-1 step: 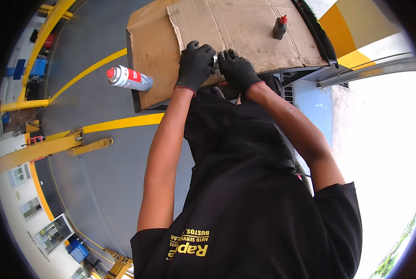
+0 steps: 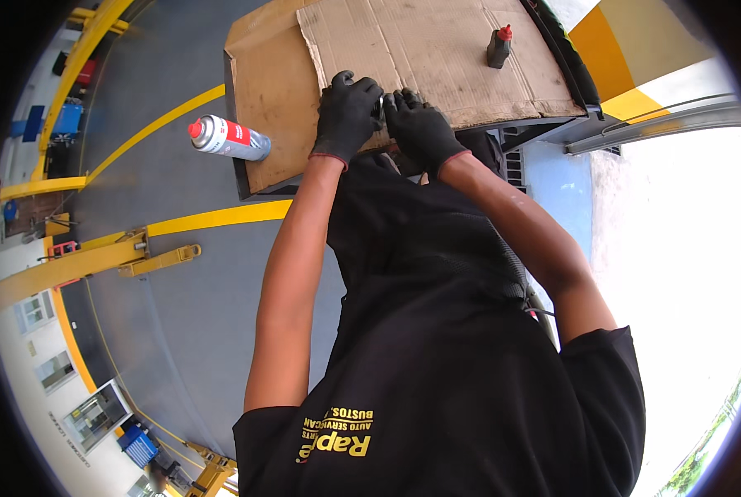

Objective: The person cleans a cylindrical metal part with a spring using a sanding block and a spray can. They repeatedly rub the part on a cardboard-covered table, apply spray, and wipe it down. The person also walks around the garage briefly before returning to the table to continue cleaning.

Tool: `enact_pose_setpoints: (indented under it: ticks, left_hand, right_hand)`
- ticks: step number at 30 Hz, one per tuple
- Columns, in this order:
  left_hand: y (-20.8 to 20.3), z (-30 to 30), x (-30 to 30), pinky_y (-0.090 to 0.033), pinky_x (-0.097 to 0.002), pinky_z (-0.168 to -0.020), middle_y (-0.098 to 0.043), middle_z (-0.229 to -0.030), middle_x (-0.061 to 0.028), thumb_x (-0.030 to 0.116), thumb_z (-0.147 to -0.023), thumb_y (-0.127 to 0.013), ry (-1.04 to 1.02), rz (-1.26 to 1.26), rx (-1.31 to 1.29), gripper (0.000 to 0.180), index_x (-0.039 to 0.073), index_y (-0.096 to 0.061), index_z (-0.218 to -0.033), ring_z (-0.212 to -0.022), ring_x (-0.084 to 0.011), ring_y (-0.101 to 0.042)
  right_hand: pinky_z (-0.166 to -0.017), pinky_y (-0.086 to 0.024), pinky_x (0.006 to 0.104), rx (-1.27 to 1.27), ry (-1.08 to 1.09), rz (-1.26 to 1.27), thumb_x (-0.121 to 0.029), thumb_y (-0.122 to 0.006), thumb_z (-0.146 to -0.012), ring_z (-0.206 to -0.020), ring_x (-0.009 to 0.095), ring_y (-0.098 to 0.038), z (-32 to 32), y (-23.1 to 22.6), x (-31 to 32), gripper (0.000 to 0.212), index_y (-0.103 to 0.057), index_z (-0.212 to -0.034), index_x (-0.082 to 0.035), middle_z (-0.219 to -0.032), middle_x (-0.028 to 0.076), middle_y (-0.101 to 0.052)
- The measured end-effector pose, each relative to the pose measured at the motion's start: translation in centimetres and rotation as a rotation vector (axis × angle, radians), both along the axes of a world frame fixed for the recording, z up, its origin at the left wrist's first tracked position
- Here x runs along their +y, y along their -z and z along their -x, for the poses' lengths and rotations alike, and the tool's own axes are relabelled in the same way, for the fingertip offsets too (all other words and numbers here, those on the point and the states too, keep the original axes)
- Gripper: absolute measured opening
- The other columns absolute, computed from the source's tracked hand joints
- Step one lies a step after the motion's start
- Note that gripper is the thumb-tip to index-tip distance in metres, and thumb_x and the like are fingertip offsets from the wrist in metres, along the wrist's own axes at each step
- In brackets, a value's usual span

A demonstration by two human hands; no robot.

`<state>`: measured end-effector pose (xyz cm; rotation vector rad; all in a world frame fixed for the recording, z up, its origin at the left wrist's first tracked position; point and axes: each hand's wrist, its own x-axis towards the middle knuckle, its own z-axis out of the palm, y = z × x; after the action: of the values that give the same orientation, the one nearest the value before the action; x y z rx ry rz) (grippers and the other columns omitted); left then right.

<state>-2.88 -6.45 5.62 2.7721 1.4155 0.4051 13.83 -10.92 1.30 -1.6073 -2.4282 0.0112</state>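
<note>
Both my hands, in black gloves with red cuffs, meet at the near edge of a cardboard-covered table [image 2: 269, 93]. My left hand [image 2: 347, 114] is curled around a small silvery metal part [image 2: 380, 104], mostly hidden by the gloves. From the other side, my right hand [image 2: 418, 124] presses its fingers together against the same part. Exactly what kind of part it is cannot be made out. A silver and red spray can [image 2: 231, 139] stands on the table left of my left hand. Toward the far right is a small dark bottle [image 2: 499, 50] with a red cap.
A loose cardboard sheet [image 2: 437, 50] lies over the table's cardboard cover. Left of the table, a yellow lift arm [image 2: 72, 269] reaches over a grey floor with yellow lines. A metal rail [image 2: 660, 126] and a yellow and white painted block [image 2: 606, 54] stand to the right.
My right hand has shifted slightly left, closer to my left hand. Less of the metal part shows between the gloves.
</note>
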Motion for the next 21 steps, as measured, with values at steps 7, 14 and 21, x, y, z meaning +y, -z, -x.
enact_pose_setpoints:
  ticks: [7, 14, 21]
  left_hand:
    - [0.6, 0.5, 0.2, -0.051, -0.0467, -0.093, -0.067, -0.107, 0.0021, 0.013, -0.072, -0.078, 0.016, -0.030, -0.063, 0.030, 0.016, -0.069, -0.100, -0.122, -0.0350, -0.054]
    - [0.1, 0.3, 0.4, -0.050, -0.0469, -0.096, -0.067, -0.108, 0.0012, 0.015, -0.069, -0.080, 0.036, 0.025, -0.013, 0.034, 0.017, -0.069, -0.101, -0.122, -0.0345, -0.055]
    - [1.3, 0.7, 0.4, -0.051, -0.0445, -0.098, -0.068, -0.109, -0.0001, 0.016, -0.061, -0.088, 0.033, -0.048, 0.000, 0.045, 0.014, -0.069, -0.101, -0.118, -0.0351, -0.058]
  right_hand:
    - [-0.091, -0.057, 0.0461, -0.026, -0.040, 0.276, -0.016, -0.058, -0.092, -0.126, 0.036, -0.059, -0.6, -1.7, 2.0, 0.051, -0.047, -0.139, 0.000, -0.136, 0.021, -0.060]
    - [-0.077, -0.059, 0.0453, 0.078, -0.044, 0.119, -0.011, -0.055, -0.092, -0.107, 0.034, -0.069, -0.4, -1.4, 1.2, 0.030, -0.053, -0.120, -0.002, -0.124, 0.019, -0.066]
    - [-0.094, -0.055, 0.0460, 0.124, -0.022, 0.081, -0.012, -0.058, -0.092, -0.125, 0.036, -0.059, 0.1, -1.7, -1.1, 0.035, -0.054, -0.125, -0.001, -0.131, 0.018, -0.062]
